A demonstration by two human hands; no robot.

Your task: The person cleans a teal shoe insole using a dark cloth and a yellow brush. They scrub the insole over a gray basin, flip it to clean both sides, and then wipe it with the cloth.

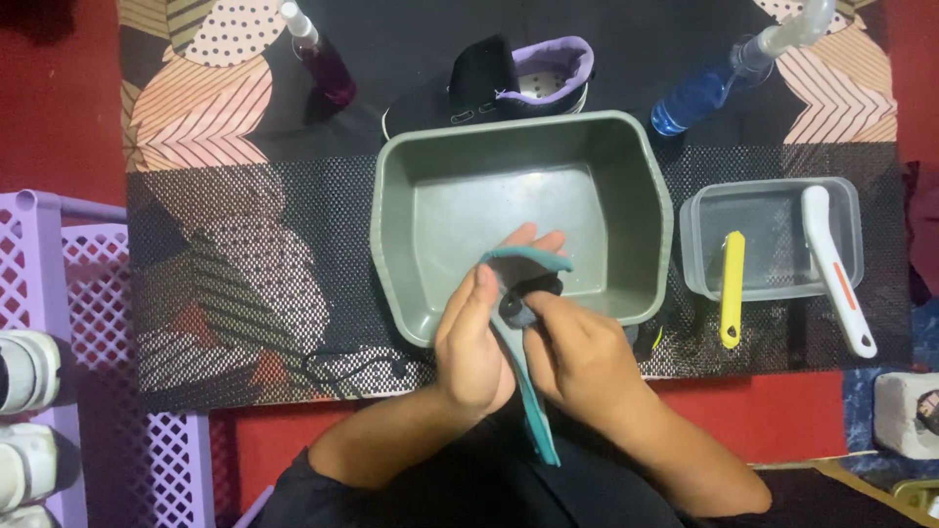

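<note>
- Mat [245,264]: one, patterned, dark mesh band across it; carries nearly everything here.
- Rack [59,293]: one, purple lattice, far left; white shoes [24,372] on it, cut by the frame edge, count unclear.
- Basin [430,215]: one, grey-green, rectangular, mid-mat, nothing lying in it; both hands hover over its near rim.
- Tub [768,210]: one, clear plastic, right of basin, close beside it.
- Shoe [518,78]: one, black with lilac lining, just behind basin's far rim.
- Insole [523,376]: one, teal with grey underside, held between both hands over the basin's near-right corner; top end curls above the fingertips, lower end hangs toward the person's body.
- Left hand [469,347]: fingers closed around the insole's left edge, thumb on top.
- Right hand [577,357]: fingers clamped on the insole's right side, pinching near its middle.
- Bottles: two. Pink bottle [323,64] back left, blue bottle [709,88] back right, both lying tilted.
- Brushes: two. White brush [831,264] lies slanted across the tub, handle sticking out over the near wall; yellow brush [732,288] lies over the tub's near-left edge.
- Lace [352,367]: one, black, on mat left of the left hand, not touching it.
</note>
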